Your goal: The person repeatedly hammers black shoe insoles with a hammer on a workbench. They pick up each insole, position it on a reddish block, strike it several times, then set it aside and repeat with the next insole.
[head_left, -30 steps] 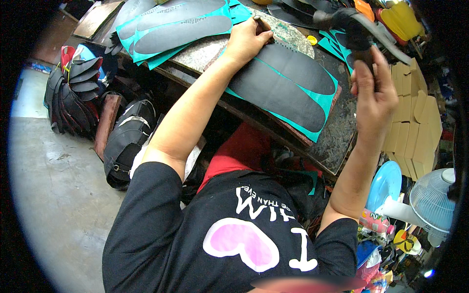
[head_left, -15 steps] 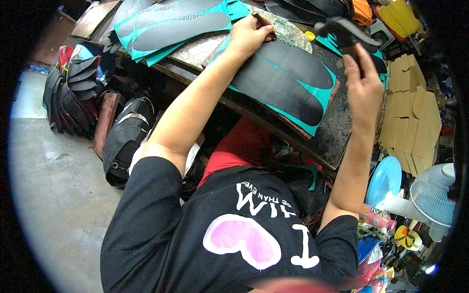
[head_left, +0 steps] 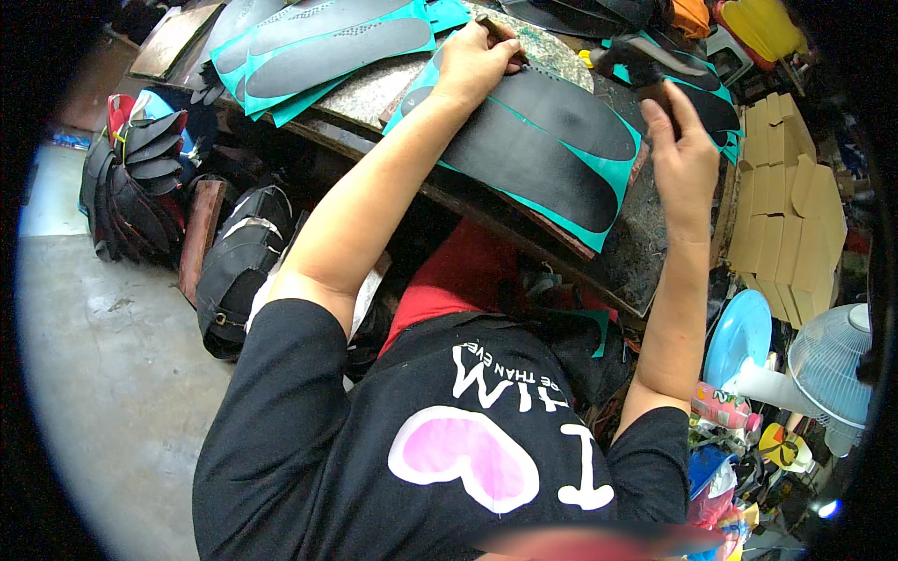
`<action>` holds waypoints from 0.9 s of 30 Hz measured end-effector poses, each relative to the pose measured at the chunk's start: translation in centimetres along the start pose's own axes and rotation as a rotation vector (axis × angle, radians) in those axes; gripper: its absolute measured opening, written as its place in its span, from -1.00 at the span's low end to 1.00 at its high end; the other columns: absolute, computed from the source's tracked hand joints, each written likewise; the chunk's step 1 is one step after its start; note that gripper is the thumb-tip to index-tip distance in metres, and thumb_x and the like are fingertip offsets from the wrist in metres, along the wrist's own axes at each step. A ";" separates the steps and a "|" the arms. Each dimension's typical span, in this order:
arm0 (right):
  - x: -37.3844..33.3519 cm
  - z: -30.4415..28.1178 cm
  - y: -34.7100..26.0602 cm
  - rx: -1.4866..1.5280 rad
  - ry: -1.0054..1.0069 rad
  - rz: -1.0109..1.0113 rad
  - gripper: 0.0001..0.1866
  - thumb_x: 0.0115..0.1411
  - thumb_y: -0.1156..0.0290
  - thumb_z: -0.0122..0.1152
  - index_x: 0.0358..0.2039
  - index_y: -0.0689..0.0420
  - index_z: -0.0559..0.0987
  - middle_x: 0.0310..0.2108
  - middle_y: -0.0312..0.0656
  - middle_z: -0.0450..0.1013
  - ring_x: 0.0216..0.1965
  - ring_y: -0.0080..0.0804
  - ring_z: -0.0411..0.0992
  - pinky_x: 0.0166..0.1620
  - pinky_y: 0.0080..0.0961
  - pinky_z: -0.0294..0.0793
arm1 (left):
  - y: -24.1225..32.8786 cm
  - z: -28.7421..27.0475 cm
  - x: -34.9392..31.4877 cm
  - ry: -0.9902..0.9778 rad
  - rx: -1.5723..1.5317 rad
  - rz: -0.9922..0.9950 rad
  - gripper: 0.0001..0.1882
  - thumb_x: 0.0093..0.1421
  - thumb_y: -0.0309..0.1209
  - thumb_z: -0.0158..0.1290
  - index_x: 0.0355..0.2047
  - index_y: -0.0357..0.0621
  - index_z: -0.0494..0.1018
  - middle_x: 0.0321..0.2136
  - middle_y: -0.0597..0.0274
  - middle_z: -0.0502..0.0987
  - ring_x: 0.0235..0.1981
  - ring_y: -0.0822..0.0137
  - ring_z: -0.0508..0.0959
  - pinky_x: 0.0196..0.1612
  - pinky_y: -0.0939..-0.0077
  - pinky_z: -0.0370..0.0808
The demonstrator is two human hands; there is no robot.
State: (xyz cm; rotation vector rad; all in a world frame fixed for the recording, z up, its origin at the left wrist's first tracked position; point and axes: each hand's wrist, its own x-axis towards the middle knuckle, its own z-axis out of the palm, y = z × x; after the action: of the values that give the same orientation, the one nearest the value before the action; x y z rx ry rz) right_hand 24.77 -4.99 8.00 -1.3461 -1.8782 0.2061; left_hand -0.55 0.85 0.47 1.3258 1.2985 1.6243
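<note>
A teal sheet [head_left: 599, 224] with black sole-shaped pieces [head_left: 524, 164] on it lies at the table's front edge. My left hand [head_left: 472, 65] is closed around a short dark punch [head_left: 485, 22], holding it at the far edge of the sheet. A row of small holes runs beside it along the black piece. My right hand [head_left: 683, 164] grips a hammer [head_left: 645, 67], raised to the right of the sheet. Its dark head is partly blurred.
More teal sheets with black sole shapes [head_left: 341, 61] are stacked at the far left. A round pale slab [head_left: 566, 70] lies behind my left hand. Folded cardboard boxes [head_left: 790, 206] and a fan [head_left: 828, 365] stand at right. Bundled black pieces [head_left: 136, 187] stand left of the table.
My right hand has moved slightly left with the hammer, which looks less blurred. My left hand stays on the punch at nearly the same spot.
</note>
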 end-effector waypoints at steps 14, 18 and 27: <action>-0.6 0.7 -0.6 -0.057 0.010 -0.071 -0.55 0.25 0.04 0.20 0.06 -0.01 0.56 -0.26 0.01 0.59 -0.25 -0.05 0.58 -0.17 -0.32 0.52 | 1.1 1.3 -1.3 0.024 0.444 0.332 -0.88 0.14 -0.46 0.14 -0.34 -0.26 0.49 -0.52 0.00 0.61 -0.49 0.13 0.65 -0.37 0.30 0.58; 0.1 -2.4 -2.0 0.174 0.095 -0.067 -0.58 0.22 0.18 0.30 0.04 0.10 0.57 -0.23 -0.01 0.60 -0.30 -0.29 0.60 -0.21 -0.46 0.52 | 0.5 0.8 -0.4 -0.066 0.175 0.102 -0.85 0.15 -0.45 0.17 -0.36 -0.31 0.54 -0.49 0.11 0.65 -0.50 0.40 0.66 -0.37 0.50 0.58; -0.7 1.0 -2.6 0.022 -0.037 -0.096 -0.58 0.26 0.08 0.19 0.05 0.01 0.54 -0.19 0.03 0.56 -0.21 0.04 0.54 -0.17 -0.28 0.53 | 1.0 2.7 -1.8 -0.114 0.814 0.596 -0.81 0.18 -0.36 0.17 -0.30 -0.19 0.45 -0.45 -0.03 0.59 -0.39 -0.06 0.62 -0.30 0.19 0.56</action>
State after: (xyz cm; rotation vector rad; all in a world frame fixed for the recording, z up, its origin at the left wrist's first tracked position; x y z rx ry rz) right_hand 22.27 -6.33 8.36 -1.2422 -1.9606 0.2039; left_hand 2.59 -0.30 0.86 2.4418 1.6755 1.3596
